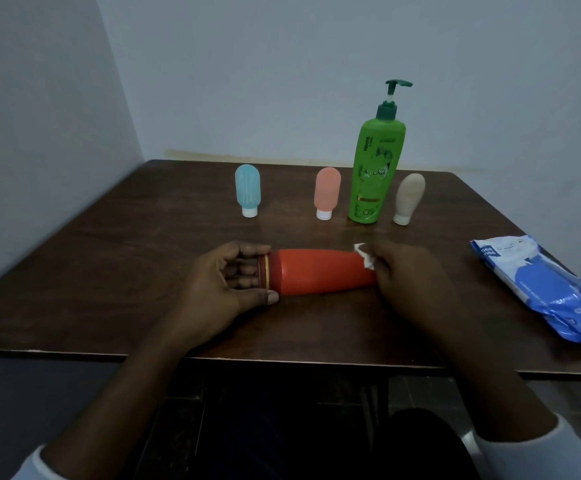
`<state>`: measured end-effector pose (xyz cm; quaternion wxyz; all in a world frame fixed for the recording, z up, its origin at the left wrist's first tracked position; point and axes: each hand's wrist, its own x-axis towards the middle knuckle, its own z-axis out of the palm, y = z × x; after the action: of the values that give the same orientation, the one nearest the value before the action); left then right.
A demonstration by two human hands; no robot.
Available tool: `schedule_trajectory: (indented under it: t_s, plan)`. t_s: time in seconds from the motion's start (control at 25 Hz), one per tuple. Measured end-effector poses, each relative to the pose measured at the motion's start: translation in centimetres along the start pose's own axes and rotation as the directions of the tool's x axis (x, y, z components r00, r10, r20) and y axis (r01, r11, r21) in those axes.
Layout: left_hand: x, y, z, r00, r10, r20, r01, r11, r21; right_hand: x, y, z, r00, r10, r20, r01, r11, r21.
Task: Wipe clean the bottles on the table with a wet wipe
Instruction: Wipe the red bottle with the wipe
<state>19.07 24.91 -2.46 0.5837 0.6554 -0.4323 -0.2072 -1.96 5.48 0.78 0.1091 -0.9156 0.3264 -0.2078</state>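
Observation:
An orange bottle (320, 271) lies on its side across the middle of the dark wooden table (109, 271). My left hand (226, 285) grips its cap end, fingers curled round the gold-ringed neck. My right hand (406, 275) holds a white wet wipe (365, 255) against the bottle's base end. Behind stand a blue squeeze bottle (247, 190), a pink squeeze bottle (327, 192), a tall green pump bottle (374, 168) and a beige squeeze bottle (409, 197), the three small ones resting on their white caps.
A blue pack of wet wipes (541, 285) lies at the table's right edge. Walls close in behind and on the left of the table. The table's front edge runs just before my forearms.

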Motion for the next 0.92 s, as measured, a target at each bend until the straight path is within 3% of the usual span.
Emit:
schedule_trajectory:
  t_s: [0.2, 0.28, 0.4, 0.56, 0.76, 0.92]
  plan:
    - [3.7, 2.6, -0.3, 0.994, 0.103, 0.048, -0.099, 0.992, -0.081, 2.4, -0.1, 0.3, 0.996, -0.048, -0.068, 0.055, 0.993, 0.107]
    - [7.0, 4.3, -0.7, 0.983, 0.179, 0.044, -0.172, 0.976, -0.133, 4.3, -1.0, 0.2, 0.994, -0.095, -0.054, 0.106, 0.956, 0.275]
    - [11.1, 6.8, -0.4, 0.963, 0.238, 0.129, -0.215, 0.961, -0.172, 7.8, -2.7, -0.3, 0.992, -0.126, -0.005, 0.107, 0.824, 0.557]
    - [13.8, 6.9, 1.1, 0.934, 0.261, 0.245, -0.213, 0.955, -0.205, 12.1, -3.8, -1.9, 0.996, -0.059, -0.073, 0.094, 0.629, 0.772]
    - [14.7, 4.2, 1.0, 0.946, 0.233, 0.226, -0.116, 0.893, -0.436, 13.0, -1.3, 0.8, 0.937, 0.075, -0.342, 0.2, 0.688, 0.697]
    - [15.3, 3.3, 1.1, 0.915, 0.196, 0.352, -0.033, 0.907, -0.42, 11.3, -2.0, 1.1, 0.853, -0.055, -0.52, 0.368, 0.768, 0.524]
